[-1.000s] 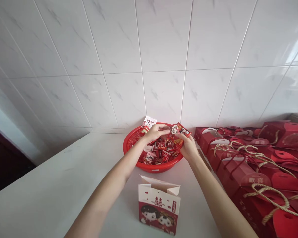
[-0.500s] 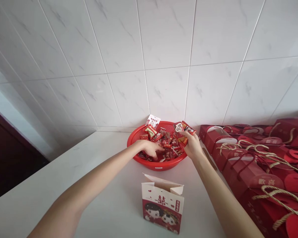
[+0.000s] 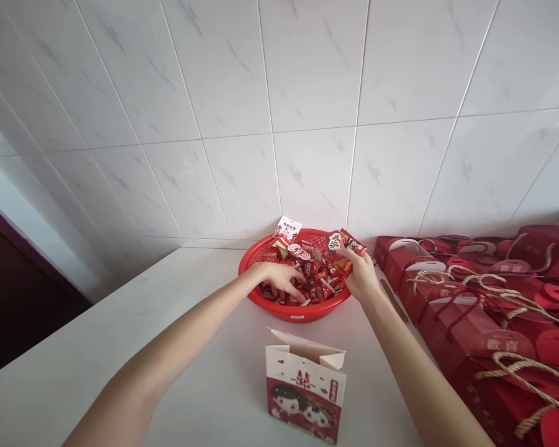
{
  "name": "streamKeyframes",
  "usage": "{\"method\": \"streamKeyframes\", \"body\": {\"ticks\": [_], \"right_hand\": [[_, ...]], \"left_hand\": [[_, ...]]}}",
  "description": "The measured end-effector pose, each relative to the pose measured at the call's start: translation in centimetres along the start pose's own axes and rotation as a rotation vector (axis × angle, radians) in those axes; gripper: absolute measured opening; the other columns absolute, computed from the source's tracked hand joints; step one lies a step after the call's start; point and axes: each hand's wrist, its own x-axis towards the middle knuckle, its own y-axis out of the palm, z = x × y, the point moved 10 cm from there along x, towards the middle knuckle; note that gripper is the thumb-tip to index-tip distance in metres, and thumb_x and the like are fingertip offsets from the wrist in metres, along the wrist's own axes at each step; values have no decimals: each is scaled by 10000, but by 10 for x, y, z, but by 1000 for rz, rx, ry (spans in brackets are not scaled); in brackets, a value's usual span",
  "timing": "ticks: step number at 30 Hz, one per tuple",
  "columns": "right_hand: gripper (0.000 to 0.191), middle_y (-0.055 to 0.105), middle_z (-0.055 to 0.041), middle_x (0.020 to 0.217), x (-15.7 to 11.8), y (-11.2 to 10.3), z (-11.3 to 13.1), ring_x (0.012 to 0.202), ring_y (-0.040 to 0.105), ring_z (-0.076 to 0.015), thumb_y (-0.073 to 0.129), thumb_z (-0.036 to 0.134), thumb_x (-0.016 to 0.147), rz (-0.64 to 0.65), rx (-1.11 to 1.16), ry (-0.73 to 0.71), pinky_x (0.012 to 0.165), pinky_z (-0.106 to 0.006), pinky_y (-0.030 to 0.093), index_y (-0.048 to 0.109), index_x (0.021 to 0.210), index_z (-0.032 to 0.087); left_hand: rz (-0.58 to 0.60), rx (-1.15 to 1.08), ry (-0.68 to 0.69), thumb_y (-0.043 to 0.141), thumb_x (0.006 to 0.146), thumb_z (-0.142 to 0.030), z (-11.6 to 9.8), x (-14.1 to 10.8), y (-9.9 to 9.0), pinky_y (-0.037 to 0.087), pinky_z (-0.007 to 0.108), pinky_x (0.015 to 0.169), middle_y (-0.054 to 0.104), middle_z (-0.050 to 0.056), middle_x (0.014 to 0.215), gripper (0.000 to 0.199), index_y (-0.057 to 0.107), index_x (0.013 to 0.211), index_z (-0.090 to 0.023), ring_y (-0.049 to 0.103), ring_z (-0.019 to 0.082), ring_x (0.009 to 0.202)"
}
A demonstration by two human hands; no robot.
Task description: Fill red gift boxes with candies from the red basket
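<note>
A red plastic basket [image 3: 302, 315] full of small wrapped candies [image 3: 317, 290] stands against the wall. My left hand [image 3: 283, 279] reaches down into it from the left, fingers apart among the candies; its fingertips are partly hidden. At the basket's right rim, my right hand [image 3: 361, 273] is closed on several red candy packets [image 3: 336, 242], fanned between thumb and fingers. Nearer to me, a red and white paper gift box [image 3: 304, 394] with two cartoon figures stands upright, its top flaps open.
Rows of red gift boxes [image 3: 470, 323] with rope handles [image 3: 517, 366] fill the right side. A white card packet [image 3: 287, 227] leans at the basket's back rim. Behind the white table [image 3: 200, 372] rises a tiled wall [image 3: 314, 180].
My left hand has stirred the candies, and an oval packet now shows near the back of the basket. My right hand stays almost still with its packets.
</note>
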Motion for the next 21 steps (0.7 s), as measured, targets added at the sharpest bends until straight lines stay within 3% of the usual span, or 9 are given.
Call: {"method": "streamKeyframes", "body": {"ticks": [2, 3, 8, 14, 18, 21], "right_hand": [[268, 734, -10, 678, 0, 1, 1, 668, 710, -222, 795, 139, 477, 5, 1, -7, 641, -338, 606, 641, 692, 183], [271, 732, -9, 676, 0, 1, 1, 669, 709, -222, 797, 139, 475, 7, 0, -8, 646, -340, 607, 643, 694, 183], [284, 736, -21, 686, -1, 3, 1, 717, 720, -244, 805, 137, 475, 25, -21, -9, 670, -357, 610, 663, 718, 175], [272, 732, -22, 677, 0, 3, 1, 736, 720, -245, 810, 143, 469, 36, -24, -19, 670, -345, 603, 673, 703, 168], [249, 731, -16, 665, 0, 2, 1, 677, 701, -214, 803, 143, 457, 28, -25, -16, 649, -316, 590, 670, 666, 168], [249, 737, -10, 679, 0, 2, 1, 656, 693, -204, 799, 144, 461, 28, -24, -10, 625, -309, 582, 671, 672, 175]], "left_hand": [[66, 1, -48, 773, 683, -434, -5, -1, 15, 509, 250, 560, 781, 85, 1020, 982, 364, 1555, -247, 712, 215, 648], [82, 0, -48, 756, 698, -455, -10, 0, 19, 502, 253, 546, 780, 87, 1010, 996, 319, 1572, -261, 704, 212, 620], [32, -19, 76, 738, 691, -379, -37, 22, 24, 479, 276, 565, 756, 63, 752, 733, 555, 1377, -198, 667, 235, 596], [-55, -124, 204, 785, 539, -189, -38, 41, 16, 479, 252, 626, 746, 8, 798, 547, 707, 1080, -208, 673, 216, 707], [-131, -243, 310, 705, 596, -129, -38, 41, -1, 482, 242, 659, 729, 6, 798, 286, 737, 877, -170, 656, 179, 737], [-234, -334, 354, 650, 658, -120, -35, 38, -22, 489, 241, 680, 719, 22, 805, 232, 748, 868, -148, 647, 157, 748]]}}
